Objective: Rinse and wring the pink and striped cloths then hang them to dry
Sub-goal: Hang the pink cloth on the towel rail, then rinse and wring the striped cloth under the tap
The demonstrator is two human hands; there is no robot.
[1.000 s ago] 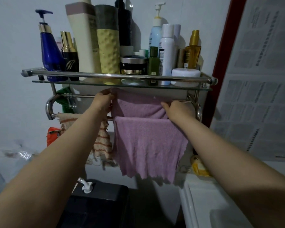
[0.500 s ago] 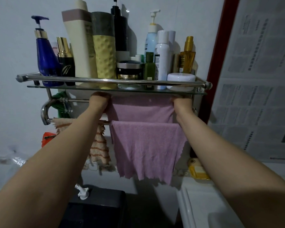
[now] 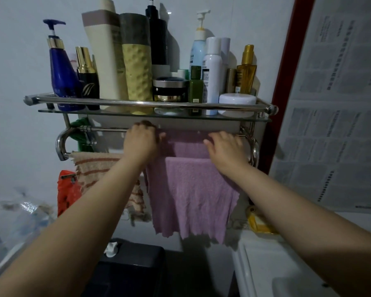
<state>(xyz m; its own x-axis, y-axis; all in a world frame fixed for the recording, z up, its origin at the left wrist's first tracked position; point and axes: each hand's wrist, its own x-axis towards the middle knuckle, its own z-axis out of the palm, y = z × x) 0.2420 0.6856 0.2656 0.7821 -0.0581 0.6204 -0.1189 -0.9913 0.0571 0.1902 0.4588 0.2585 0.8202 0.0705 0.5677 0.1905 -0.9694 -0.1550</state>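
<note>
I looked at the pink cloth (image 3: 191,189). It hung over the near bar of the metal rack (image 3: 150,105), in the middle and a bit to the right. Part of it went up to the far bar under the shelf. Its bottom edge hung loose and wavy.

My left hand (image 3: 140,141) was at the top left corner of the pink cloth. Its fingers were curled over the far bar, and I think they pinched the cloth edge there. My right hand (image 3: 227,146) lay on the top right part of the cloth. Its fingers were spread and fairly straight, so it pressed and did not grab.

The striped cloth (image 3: 99,168) hung on the near bar to the left, just beside the pink one. My left arm hid some of it.

I judged that both cloths were soft and floppy, and a bit heavy if wet. A wet cloth could slide off a smooth bar. So the best place to hold was the top edge, near the corners, and pull it flat. The bottles (image 3: 135,61) stood just above, so I had to keep my hands low.
</note>
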